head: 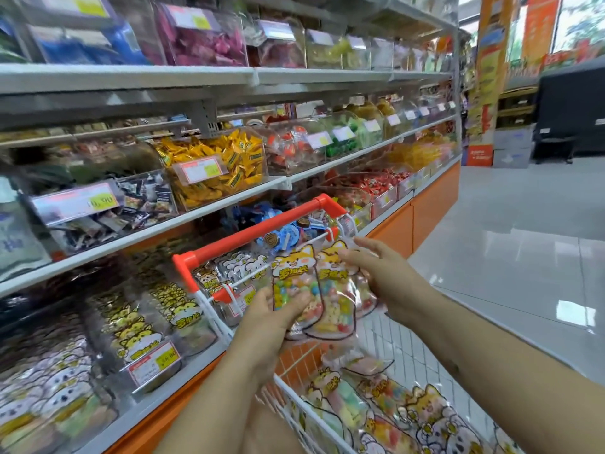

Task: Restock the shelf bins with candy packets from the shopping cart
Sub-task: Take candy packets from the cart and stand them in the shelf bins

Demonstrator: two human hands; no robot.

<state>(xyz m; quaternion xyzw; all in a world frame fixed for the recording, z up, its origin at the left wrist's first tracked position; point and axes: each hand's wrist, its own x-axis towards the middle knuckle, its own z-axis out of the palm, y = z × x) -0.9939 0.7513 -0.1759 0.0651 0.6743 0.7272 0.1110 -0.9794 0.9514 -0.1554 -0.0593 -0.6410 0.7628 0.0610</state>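
My left hand [273, 317] grips a small stack of clear candy packets [322, 290] printed with a yellow cartoon dog, held upright above the shopping cart [248, 239]. My right hand [381, 273] holds the right edge and back of the same stack, fingers spread behind it. More of these packets [386, 407] lie in the cart basket below. On the lowest shelf at left, a clear bin [144, 326] holds matching yellow dog packets behind a price tag.
Shelves of clear candy bins run along the left, with yellow candies [222, 165] at mid height. The cart's orange handle stands close to the shelf edge. Open tiled floor [517, 240] lies to the right, with a black stand [569, 109] at the far end.
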